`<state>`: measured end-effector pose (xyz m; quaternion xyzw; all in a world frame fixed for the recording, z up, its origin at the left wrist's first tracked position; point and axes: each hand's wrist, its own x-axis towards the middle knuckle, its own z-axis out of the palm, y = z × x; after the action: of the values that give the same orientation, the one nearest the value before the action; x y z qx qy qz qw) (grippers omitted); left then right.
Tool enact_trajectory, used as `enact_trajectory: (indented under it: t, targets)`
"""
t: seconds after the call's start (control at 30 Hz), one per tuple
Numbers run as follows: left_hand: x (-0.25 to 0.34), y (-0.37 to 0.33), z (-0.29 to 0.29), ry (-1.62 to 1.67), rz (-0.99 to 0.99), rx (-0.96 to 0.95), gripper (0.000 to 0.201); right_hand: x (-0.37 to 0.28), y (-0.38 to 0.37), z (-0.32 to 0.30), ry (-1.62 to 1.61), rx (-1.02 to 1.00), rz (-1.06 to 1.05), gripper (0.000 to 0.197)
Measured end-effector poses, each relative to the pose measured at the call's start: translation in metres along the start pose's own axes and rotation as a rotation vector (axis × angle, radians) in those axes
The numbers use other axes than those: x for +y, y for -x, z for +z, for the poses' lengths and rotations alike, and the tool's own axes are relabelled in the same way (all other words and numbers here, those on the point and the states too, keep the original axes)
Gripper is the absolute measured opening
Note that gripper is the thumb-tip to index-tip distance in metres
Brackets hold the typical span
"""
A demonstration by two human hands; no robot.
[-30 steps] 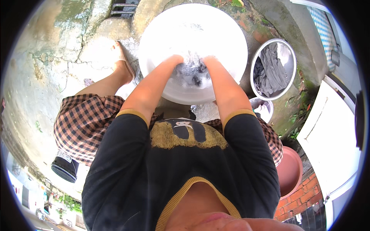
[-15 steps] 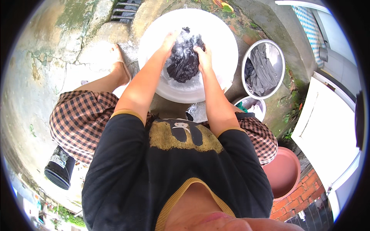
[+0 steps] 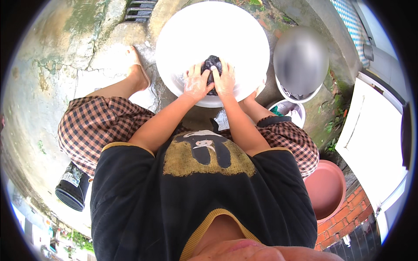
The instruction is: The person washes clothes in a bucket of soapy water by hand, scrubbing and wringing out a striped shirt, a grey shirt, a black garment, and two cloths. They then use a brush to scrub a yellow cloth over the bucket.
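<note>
A large white basin (image 3: 183, 32) stands on the wet ground in front of me. Low at its near side, a bunched-up wet black garment (image 3: 212, 63) is squeezed between my two hands. My left hand (image 3: 197, 82) presses on it from the left, with suds along the back of the hand. From the other side my right hand (image 3: 224, 79) grips it, thumb laid over the top. The two hands nearly meet, and the garment's underside is hidden.
Right of the white basin is a metal basin (image 3: 306, 99), mostly blurred over. Near it sits a smaller basin (image 3: 300, 118) with green and pale cloth. A reddish basin (image 3: 325, 191) lies lower right, a black bucket (image 3: 69, 191) lower left, a drain grate (image 3: 139, 11) far left.
Both hands have come nearer to me, down to the basin's near side, and closer together. The black garment, spread and hanging before, is now bunched into a small lump.
</note>
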<state>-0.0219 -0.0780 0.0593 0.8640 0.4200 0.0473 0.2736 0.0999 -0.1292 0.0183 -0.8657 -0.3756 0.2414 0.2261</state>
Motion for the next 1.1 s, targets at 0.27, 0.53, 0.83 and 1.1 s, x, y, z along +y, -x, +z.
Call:
enact_trajectory:
  t: [0.27, 0.53, 0.83, 1.1]
  targets:
    - [-0.033, -0.033, 0.037, 0.108, -0.429, -0.68, 0.039, -0.011, -0.022, 0.037, 0.222, -0.211, 0.047, 0.056]
    - [-0.094, -0.068, 0.083, 0.018, -0.034, -0.785, 0.029, 0.044, -0.083, 0.079, 0.363, -0.764, 0.122, 0.049]
    - [-0.061, -0.096, 0.039, -0.007, -0.028, -0.56, 0.028, 0.043, -0.118, 0.033, 0.209, -0.486, -0.142, 0.044]
    - [-0.012, -0.041, -0.022, 0.258, 0.166, -0.39, 0.026, 0.082, -0.075, -0.005, -0.315, -0.242, 0.017, 0.035]
